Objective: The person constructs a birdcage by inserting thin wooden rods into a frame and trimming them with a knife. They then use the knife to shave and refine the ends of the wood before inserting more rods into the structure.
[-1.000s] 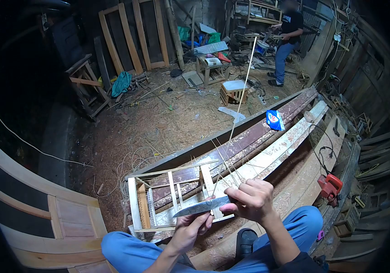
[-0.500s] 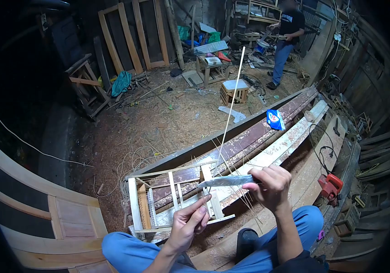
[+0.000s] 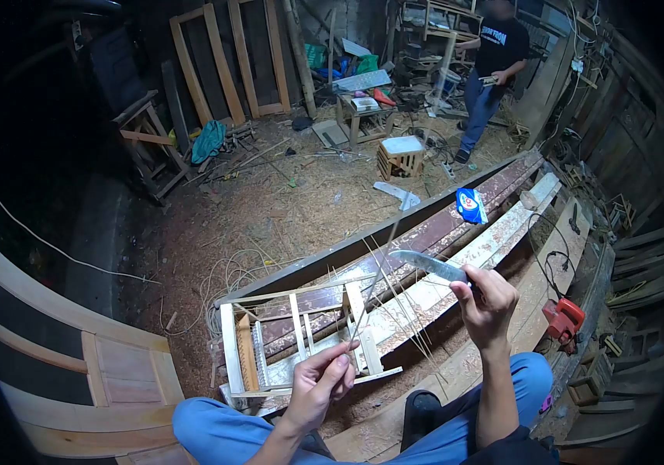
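Note:
My left hand (image 3: pixel 320 387) pinches the lower end of a thin wooden strip (image 3: pixel 379 279), which slants up and away. In my right hand (image 3: pixel 488 306) is a knife (image 3: pixel 431 266), gripped by the handle, its broad blade pointing left near the strip. Below my left hand, a small slatted wooden frame (image 3: pixel 299 325) rests on the boards, with a toothed wooden piece (image 3: pixel 246 353) inside its left end. Several thin sticks (image 3: pixel 403 314) lie across the pale plank (image 3: pixel 456 271) between my hands.
A blue packet (image 3: pixel 470 205) lies on the planks. To the right are a red power tool (image 3: pixel 563 316) and its cord. Another person (image 3: pixel 495 77) stands at the back right, beyond a crate stool (image 3: pixel 400 157). A panelled door (image 3: pixel 127 360) lies left.
My right hand has drawn the knife right and slightly upward, away from my left hand. The strip appears turned and blurred. The other person has shifted and holds a long board upright.

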### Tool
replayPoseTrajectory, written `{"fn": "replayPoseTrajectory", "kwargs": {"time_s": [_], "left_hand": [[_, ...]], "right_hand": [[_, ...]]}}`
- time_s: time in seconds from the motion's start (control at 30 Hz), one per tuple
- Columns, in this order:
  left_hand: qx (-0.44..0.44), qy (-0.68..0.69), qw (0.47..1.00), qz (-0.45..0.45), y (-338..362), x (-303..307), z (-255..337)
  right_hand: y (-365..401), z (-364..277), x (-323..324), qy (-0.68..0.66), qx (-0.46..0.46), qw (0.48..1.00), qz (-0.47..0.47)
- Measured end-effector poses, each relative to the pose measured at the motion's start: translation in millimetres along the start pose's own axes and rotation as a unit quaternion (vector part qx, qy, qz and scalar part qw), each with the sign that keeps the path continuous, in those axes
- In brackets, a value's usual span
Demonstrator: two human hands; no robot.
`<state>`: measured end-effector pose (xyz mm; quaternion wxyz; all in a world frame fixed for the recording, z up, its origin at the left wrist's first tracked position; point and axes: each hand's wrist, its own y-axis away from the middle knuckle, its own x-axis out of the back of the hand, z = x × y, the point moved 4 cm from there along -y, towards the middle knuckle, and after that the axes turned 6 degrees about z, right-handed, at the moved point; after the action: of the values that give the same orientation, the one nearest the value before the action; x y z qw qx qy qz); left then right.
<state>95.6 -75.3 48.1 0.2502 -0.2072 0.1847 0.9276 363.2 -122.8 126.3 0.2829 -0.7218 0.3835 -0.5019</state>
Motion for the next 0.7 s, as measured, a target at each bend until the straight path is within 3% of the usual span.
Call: {"fn": "replayPoseTrajectory", "kwargs": {"time_s": [0.4,0.57,0.7], "left_hand": [[-0.027,0.018,0.999,0.020,-8,2,1],[-0.016,0.019,1.000,0.017,-7,-2,-5],[-0.059,0.064,0.996,0.038,-12,1,5]], "right_hand": [[21,-35,-25,-0.053,0.069,0.991,-0.100],[16,-32,-19,-0.041,0.049,0.996,-0.068],[16,-26,-18,-0.050,0.037,0.997,-0.046]]}}
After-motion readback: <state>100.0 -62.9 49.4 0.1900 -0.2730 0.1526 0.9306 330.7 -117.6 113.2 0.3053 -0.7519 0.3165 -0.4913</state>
